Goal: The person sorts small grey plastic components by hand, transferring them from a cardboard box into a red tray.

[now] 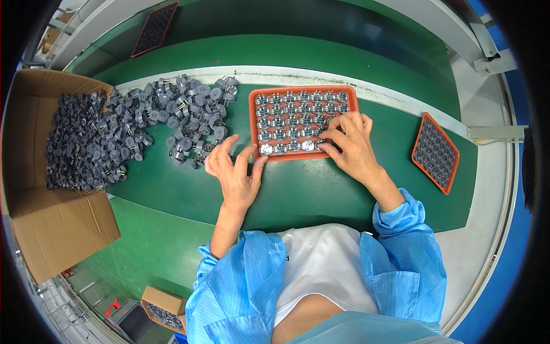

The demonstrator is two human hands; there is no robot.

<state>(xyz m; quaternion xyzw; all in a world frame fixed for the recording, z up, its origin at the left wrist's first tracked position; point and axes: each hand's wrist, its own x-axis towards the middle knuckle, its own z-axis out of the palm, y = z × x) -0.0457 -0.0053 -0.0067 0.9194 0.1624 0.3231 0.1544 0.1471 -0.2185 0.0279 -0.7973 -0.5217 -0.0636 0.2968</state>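
Observation:
An orange-red tray (254,117) lies on the green tabletop, holding rows of small round parts (293,120) with shiny metal faces upward. At its near right corner my right hand (354,146) is closed, thumb and forefinger pinching one of these round parts by the tray's last near-row place; the fingers partly hide it. My left hand (236,178) is open, fingers spread, between the tray's near left corner and a loose pile of grey round parts with metal pins (197,109). Its thumb is next to that corner; whether it touches cannot be made out.
A tipped cardboard box (63,223) spills many grey parts (91,143) onto the table at left. A second filled orange-red tray (435,152) lies at right, another (154,28) at the far left. Below left stands a smaller carton (150,295) of parts. A pale rail (286,74) crosses behind.

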